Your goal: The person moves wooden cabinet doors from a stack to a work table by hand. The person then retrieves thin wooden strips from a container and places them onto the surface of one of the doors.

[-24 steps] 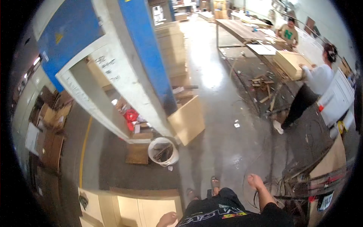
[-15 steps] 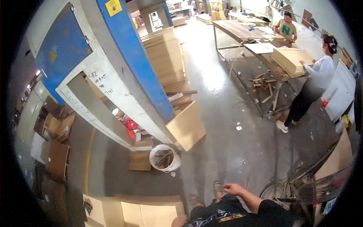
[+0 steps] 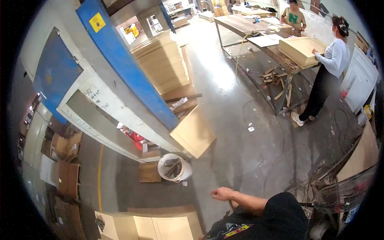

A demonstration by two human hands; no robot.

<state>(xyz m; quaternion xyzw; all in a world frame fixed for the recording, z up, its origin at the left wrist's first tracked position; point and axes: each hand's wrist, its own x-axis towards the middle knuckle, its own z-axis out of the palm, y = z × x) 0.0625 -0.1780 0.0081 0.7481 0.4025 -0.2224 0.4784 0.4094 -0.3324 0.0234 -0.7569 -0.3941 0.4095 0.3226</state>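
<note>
My right hand [image 3: 224, 194] reaches across in front of my body with its fingers loosely curled, and nothing shows in it. Nearest to it on the floor stands a white bucket [image 3: 186, 172] holding dark scraps of wood. At the lower edge, left of my body, are pale yellow-beige panels [image 3: 172, 226] with a dark patch near their left corner. My left hand is out of view.
A beige board [image 3: 194, 134] leans by the blue pillar [image 3: 128, 60]. Ahead right is a long workbench [image 3: 236, 23], where a person in a white top [image 3: 338, 56] touches stacked panels [image 3: 298, 50]. Wood offcuts [image 3: 280, 84] lie beneath it. A hose trails along the floor.
My right hand has swung left across my body. My left hand, seen before at the lower edge by the panels, has dropped out of view. The view has shifted slightly.
</note>
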